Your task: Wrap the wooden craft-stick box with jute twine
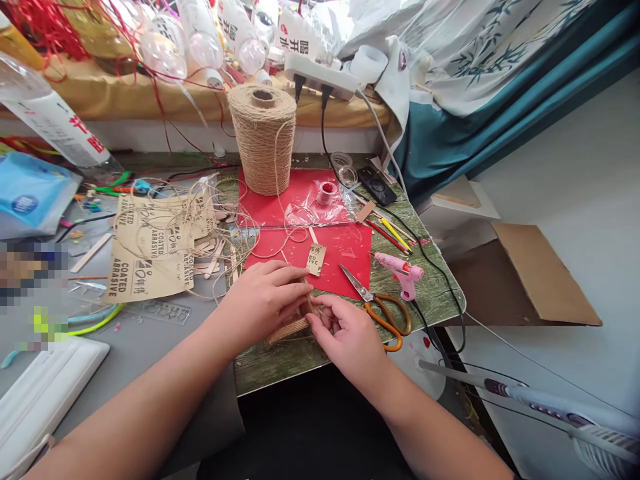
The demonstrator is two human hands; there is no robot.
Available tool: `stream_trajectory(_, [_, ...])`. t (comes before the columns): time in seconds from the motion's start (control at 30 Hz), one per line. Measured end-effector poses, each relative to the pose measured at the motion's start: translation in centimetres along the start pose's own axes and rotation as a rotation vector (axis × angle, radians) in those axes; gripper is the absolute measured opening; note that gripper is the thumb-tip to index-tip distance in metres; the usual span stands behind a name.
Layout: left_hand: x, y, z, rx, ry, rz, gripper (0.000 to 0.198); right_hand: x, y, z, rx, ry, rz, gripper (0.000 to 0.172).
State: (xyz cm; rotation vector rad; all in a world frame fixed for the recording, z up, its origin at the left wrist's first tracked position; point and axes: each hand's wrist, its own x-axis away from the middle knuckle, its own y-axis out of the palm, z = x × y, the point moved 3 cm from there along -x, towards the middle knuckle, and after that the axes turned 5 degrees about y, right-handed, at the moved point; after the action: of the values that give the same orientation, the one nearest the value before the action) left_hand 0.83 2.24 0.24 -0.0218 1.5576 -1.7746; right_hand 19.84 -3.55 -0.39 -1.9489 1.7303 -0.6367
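Observation:
My left hand [263, 300] and my right hand [345, 333] meet near the table's front edge, both closed on a small twine-wrapped piece [290, 327] held between them. Loose jute twine runs from it up toward the big twine spool [263, 137] standing at the back of a red sheet [305, 233]. A small sandpaper scrap [316, 259] lies just beyond my fingers. Orange-handled scissors [383, 307] lie right of my right hand, and a pink glue gun [403, 272] sits beyond them.
Sheets of abrasive paper [150, 253] and wooden sticks lie tangled in twine at left. A power strip [320, 77], bottles and red string crowd the back shelf. Coloured pencils [393, 233], a tape roll [326, 192], a cardboard flap [535, 273] and a blue curtain are at right.

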Motion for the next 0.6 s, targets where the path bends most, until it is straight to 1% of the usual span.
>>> stream_trajectory(0.2, [0.2, -0.4, 0.6, -0.045, 0.085, -0.012, 0.029, -0.1, -0.1, -0.4, 0.026, -0.021, -0.025, 0.010])
stream_trajectory(0.37, [0.0, -0.5, 0.7, -0.023, 0.080, -0.047, 0.016, 0.1, -0.1, -0.2, 0.008, -0.062, 0.005, 0.014])
stream_trajectory(0.5, [-0.2, -0.4, 0.4, -0.036, 0.058, -0.044, 0.017, 0.9, -0.2, 0.3, -0.037, -0.096, 0.024, 0.017])
stream_trajectory(0.6, [-0.2, -0.4, 0.3, -0.024, 0.058, -0.036, 0.016, 1.5, -0.1, 0.9, -0.096, -0.056, 0.041, 0.015])
